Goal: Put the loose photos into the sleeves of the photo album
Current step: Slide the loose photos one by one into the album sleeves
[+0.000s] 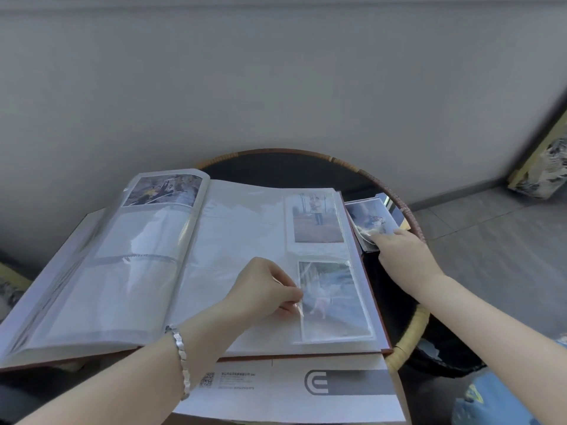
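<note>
On the open album, the left hand works a sleeve while the right hand reaches the loose photos off its right edge.
At the album's top left corner sits one filled photo. Low on its right page, the left hand, fingers curled, pinches the left edge of the lower sleeve; a photo inside lies just right of the fingertips. Above it is another sleeved photo. Just beside the album's right edge lies the loose stack, with the right hand's fingertips on its near end; whether they grip it cannot be told.
</note>
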`<state>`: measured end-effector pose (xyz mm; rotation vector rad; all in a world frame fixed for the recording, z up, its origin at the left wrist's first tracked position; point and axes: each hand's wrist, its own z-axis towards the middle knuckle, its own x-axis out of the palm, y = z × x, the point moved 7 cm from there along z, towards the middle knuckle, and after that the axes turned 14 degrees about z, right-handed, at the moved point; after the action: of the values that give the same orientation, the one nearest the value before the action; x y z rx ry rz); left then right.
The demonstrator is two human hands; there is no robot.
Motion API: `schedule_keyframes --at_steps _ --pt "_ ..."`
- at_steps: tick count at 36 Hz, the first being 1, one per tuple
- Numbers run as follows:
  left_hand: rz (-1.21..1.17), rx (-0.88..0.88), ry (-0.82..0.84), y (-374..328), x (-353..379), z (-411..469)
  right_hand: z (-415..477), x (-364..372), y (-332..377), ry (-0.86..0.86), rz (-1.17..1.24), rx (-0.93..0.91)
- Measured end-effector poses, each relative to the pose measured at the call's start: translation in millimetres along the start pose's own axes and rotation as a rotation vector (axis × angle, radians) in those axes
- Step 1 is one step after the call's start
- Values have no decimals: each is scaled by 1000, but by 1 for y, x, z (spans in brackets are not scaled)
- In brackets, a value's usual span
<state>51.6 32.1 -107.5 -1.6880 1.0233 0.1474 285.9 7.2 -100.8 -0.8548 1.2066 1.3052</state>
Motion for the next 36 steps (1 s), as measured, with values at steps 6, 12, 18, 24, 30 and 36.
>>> schedule_keyframes --at_steps 6,12,18,24,30,36 --pt "-67 -25 27 3 5 -2 -4 -16 6 -147 -2 -116" --pt "-43 -21 62 4 6 -1 1 -28 -4 -351 144 -69" --pt "102 27 -19 -1 -6 2 -9 -71 27 -695 248 -266" --pt "-401 -29 -76 -18 -46 -2 -35 -88 99 -683 474 -653" --pt "-661 -49 -288 12 -94 -11 -28 -68 128 -517 777 -653" --pt "-499 92 -462 33 -123 -27 -4 -36 144 -99 1445 122"
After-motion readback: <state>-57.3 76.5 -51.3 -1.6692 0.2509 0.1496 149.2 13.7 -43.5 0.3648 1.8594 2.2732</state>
